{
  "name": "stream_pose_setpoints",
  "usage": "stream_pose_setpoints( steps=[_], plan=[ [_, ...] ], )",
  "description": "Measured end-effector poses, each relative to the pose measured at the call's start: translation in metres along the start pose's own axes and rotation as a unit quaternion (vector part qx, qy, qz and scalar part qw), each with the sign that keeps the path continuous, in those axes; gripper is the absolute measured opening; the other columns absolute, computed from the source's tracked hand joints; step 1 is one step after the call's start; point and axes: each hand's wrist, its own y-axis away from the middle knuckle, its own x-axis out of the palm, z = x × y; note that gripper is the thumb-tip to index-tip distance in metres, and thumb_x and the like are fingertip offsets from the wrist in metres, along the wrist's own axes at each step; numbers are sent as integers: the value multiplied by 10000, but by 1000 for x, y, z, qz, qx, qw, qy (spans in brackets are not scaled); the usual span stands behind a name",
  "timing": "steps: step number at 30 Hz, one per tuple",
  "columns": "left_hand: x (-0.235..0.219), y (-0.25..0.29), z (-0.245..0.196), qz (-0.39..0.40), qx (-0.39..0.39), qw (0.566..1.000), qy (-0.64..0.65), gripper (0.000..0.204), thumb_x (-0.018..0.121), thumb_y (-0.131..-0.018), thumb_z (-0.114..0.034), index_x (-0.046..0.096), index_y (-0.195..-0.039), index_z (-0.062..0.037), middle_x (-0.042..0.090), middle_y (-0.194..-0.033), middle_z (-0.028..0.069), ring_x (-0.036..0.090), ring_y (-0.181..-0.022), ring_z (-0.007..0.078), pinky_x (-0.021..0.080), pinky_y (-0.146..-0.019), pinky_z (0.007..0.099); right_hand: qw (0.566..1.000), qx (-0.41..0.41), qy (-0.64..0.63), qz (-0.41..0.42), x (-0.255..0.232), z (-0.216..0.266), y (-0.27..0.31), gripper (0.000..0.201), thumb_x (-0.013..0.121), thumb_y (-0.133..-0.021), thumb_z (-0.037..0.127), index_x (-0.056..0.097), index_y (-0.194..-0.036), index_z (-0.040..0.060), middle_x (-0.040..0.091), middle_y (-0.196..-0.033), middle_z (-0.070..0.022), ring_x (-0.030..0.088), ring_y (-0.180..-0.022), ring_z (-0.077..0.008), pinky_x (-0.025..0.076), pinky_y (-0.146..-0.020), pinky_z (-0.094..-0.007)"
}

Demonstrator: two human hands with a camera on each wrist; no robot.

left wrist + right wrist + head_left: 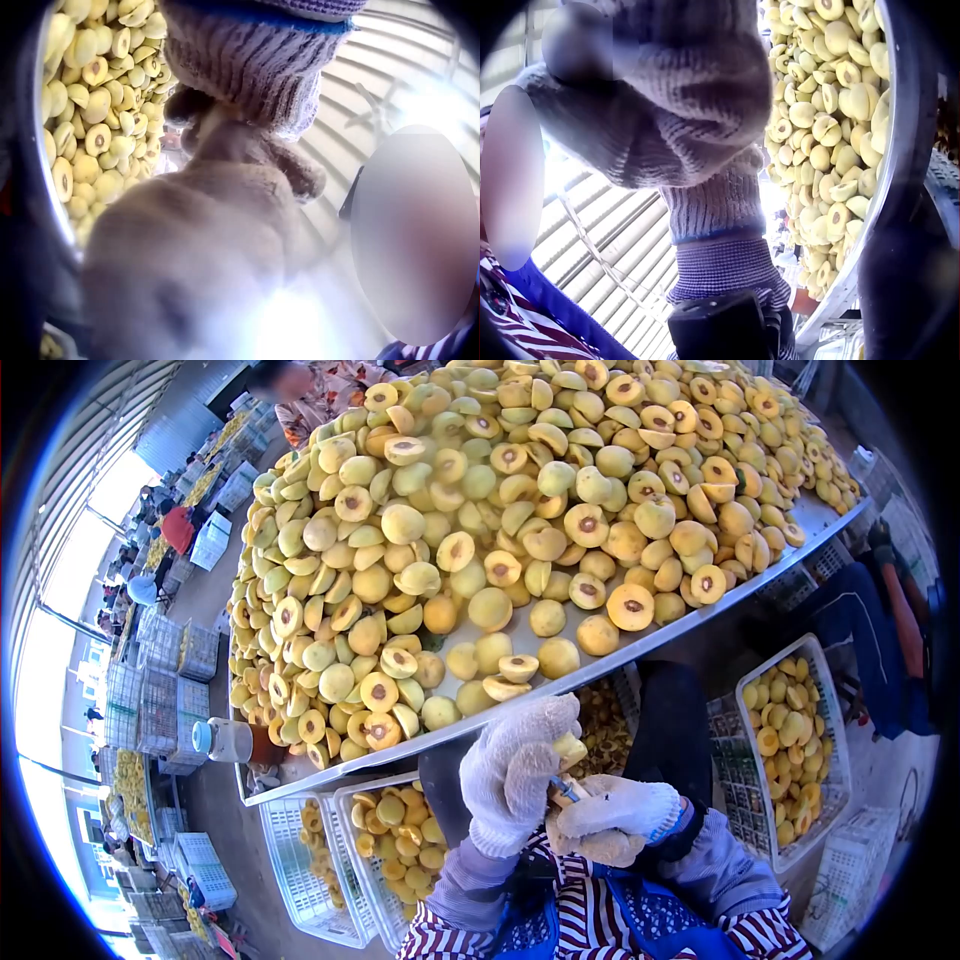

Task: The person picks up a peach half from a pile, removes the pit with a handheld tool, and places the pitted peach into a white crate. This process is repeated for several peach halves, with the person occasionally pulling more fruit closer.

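Beside the near edge of the metal table (818, 520), the gloved left hand (515, 775) pinches a yellow stone-fruit piece (571, 751); the gloved right hand (618, 816) grips a slim tool (570, 790). Stone-fruit halves (502, 568) heap the table.

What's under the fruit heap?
The table: its pale surface shows toward the right end of the head view and in gaps along the near edge. Under the rest of the fruit heap it's covered, so anything else there can't be seen.

I count two gloved hands (515, 775) (615, 817), one slim tool (572, 788), one bottle (232, 740), one counter (815, 518), two near-left fruit crates (284, 860), one right fruit crate (838, 745); heaped fruit (490, 610) defies counting.
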Motion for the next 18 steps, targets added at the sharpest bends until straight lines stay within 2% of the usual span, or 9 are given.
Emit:
stream_pose_setpoints(
  steps=[3,4,7,8,11,12,15,17,18],
  plan=[
    [-7,-17,5,14,255,948,-190,261,622,-952,-208,684,-1090,5,724,-1010,154,711,-892,286,553,-799,365,999,-1,30,-31,-1,-6,-2,284,653,-921,302,650,-862,23,522,-553,13,466,-426,-72,338,-384,-226],
    [-8,-22,4,47,237,947,-211,239,621,-951,-190,684,-1086,-4,722,-1018,150,711,-891,280,552,-807,361,999,1,20,-36,-2,-3,-2,290,653,-920,309,652,-870,23,527,-559,13,475,-438,-69,344,-394,-221],
    [-3,-9,8,51,3,998,-22,243,635,-935,-185,685,-1083,2,724,-1012,147,711,-901,275,551,-816,360,1000,1,9,-3,-8,-9,-2,307,651,-921,327,652,-892,21,533,-568,13,486,-457,-61,349,-407,-214],
    [-5,-9,9,71,66,994,-47,248,615,-947,-177,675,-1094,14,713,-1068,144,702,-931,257,553,-811,358,1000,-2,7,15,-11,-14,-3,313,649,-921,333,651,-898,21,533,-569,14,487,-460,-58,348,-409,-213],
    [3,-5,0,117,-39,977,176,322,589,-974,-221,628,-1178,26,686,-1131,142,690,-952,249,555,-819,348,999,-40,-19,1,-12,-28,-8,318,642,-924,332,631,-910,15,520,-554,12,451,-408,-63,325,-375,-215],
    [5,-8,-8,127,-25,986,110,461,536,-1013,-360,562,-1265,25,659,-1163,151,681,-966,251,558,-838,346,999,-41,-23,-6,-11,-28,-7,315,640,-923,328,621,-911,14,513,-547,12,434,-385,-65,316,-362,-215],
    [10,-7,-2,-13,-236,926,294,584,461,-1025,-489,529,-1293,26,659,-1142,168,684,-950,259,568,-842,351,990,-39,12,135,-8,-10,3,289,645,-920,307,609,-904,21,497,-538,13,429,-381,-65,313,-357,-214],
    [-11,-6,20,-41,-209,955,208,618,425,-1027,-527,544,-1261,32,658,-1118,163,692,-915,265,596,-736,347,997,-19,25,72,-5,-4,7,243,653,-916,256,606,-878,20,484,-523,9,429,-379,-71,306,-344,-221],
    [-25,0,34,-87,-142,969,183,597,450,-1022,-518,565,-1232,29,659,-1089,144,693,-895,245,594,-672,308,999,-25,26,37,-9,-7,9,235,653,-916,244,606,-874,18,480,-519,8,430,-377,-73,304,-342,-223]
  ],
)
